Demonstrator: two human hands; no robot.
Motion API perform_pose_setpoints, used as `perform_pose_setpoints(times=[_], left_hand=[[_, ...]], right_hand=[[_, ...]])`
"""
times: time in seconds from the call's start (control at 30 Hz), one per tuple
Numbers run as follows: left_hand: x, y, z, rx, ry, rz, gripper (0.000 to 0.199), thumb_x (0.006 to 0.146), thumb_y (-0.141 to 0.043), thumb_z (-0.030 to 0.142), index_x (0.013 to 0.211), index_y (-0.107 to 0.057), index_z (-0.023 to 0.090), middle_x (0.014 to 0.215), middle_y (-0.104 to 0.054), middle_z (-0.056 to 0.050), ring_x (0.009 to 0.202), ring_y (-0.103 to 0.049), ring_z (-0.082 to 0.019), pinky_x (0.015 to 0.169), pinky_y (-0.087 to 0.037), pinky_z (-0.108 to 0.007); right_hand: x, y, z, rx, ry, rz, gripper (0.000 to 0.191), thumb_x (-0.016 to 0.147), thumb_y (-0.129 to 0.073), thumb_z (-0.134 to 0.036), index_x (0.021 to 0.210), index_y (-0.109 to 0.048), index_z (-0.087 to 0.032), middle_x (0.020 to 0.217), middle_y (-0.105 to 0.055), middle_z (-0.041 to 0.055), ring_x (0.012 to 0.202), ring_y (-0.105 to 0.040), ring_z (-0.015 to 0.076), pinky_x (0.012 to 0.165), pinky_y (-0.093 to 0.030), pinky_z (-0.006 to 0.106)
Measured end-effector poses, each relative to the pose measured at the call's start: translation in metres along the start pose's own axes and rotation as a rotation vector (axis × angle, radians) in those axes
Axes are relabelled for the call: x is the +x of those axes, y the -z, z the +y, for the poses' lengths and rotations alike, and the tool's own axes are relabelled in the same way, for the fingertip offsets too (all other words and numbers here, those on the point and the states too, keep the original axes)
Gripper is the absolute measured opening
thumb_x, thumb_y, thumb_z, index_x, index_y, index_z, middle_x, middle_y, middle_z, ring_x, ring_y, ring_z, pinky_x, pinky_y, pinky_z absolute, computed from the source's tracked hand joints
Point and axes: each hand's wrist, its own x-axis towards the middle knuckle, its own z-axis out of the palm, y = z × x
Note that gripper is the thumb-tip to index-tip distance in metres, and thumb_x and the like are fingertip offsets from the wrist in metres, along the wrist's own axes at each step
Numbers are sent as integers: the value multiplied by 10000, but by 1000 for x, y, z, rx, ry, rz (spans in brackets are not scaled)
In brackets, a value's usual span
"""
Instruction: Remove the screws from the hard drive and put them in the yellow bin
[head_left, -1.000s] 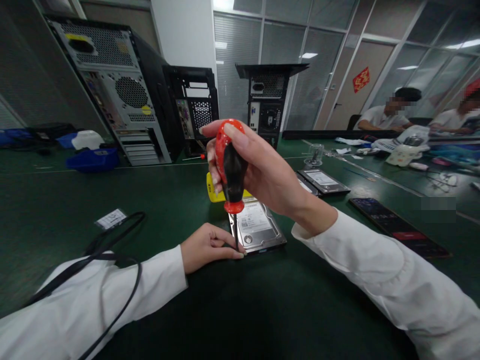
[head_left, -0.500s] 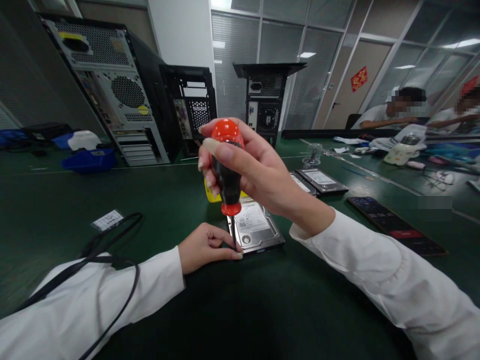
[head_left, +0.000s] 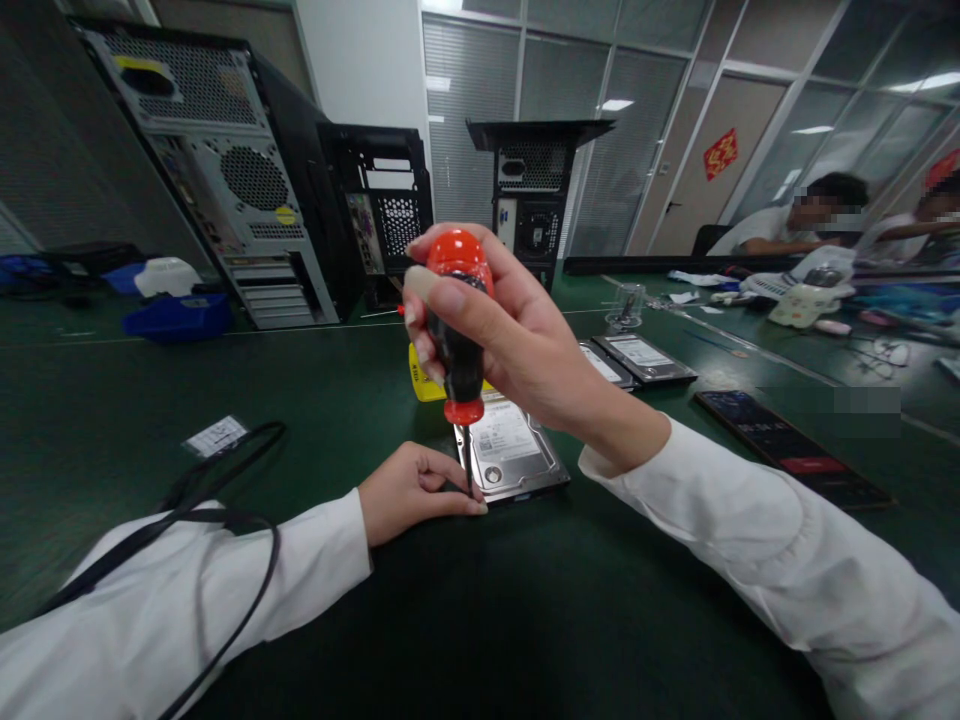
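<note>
Right hand (head_left: 525, 350), center of frame: fingers wrapped around the handle of a red-and-black screwdriver (head_left: 463, 360), thumb laid across the upper part of the grip. Screwdriver is near upright, shaft pointing down at the near-left corner of a hard drive (head_left: 517, 448); tip itself is hidden by fingers, so can't confirm what it's seated in. Drive lies flat on the green bench (head_left: 487, 620), just below frame center, label side up. Left hand (head_left: 409, 492), lower center-left: thumb and index brought close together at that same corner, right by the shaft's lower end. Can't tell if they pinch the shaft, the drive edge or something small; other fingers curled. Yellow item (head_left: 425, 378) sits behind the drive, partly covered by the right hand. Two more drives (head_left: 651, 360) lie side by side, right of center. Phone (head_left: 791, 450) flat at right, screen lit. Black cable (head_left: 274, 555) runs over the left sleeve (head_left: 322, 560), lower left. Three PC cases (head_left: 259, 180) stand across the back, upper left to upper center. Two people (head_left: 765, 232) seated upper right.
</note>
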Motion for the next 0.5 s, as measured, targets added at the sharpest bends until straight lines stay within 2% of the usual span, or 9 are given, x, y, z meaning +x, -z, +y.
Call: perform_pose_setpoints(times=[0.07,0.2,0.33,0.5], left_hand=[[0,0,1,-3,9,6,312,628,-726,354,774,-720,79,456,-372,73,457,-201,-66,457,-128,-210],[1,0,4,43,31,19,315,635,-718,365,781,-718,85,442,-265,97,449,-171,-66,454,-111,-217],[1,2,5,63,44,-1,304,652,-707,373,785,-703,99,462,-234,101,454,-179,-69,458,-127,-218],[0,5,2,102,51,-9,332,650,-730,397,813,-674,114,510,-190,101,485,-181,-79,482,-137,-219]], right_hand=[[0,0,1,-19,0,16,231,855,-525,-251,1068,-444,-220,811,-510,-47,686,-543,53,601,-491,160],[0,-1,2,-43,-12,36,276,851,-536,-286,1103,-439,-229,819,-510,-41,669,-535,53,593,-486,160],[0,1,1,-35,-54,51,274,850,-530,-307,1099,-434,-240,830,-514,-37,680,-532,62,608,-485,172],[2,11,1,134,-66,-89,232,885,-444,-343,1062,-438,-194,814,-486,-16,672,-501,82,599,-477,204]])
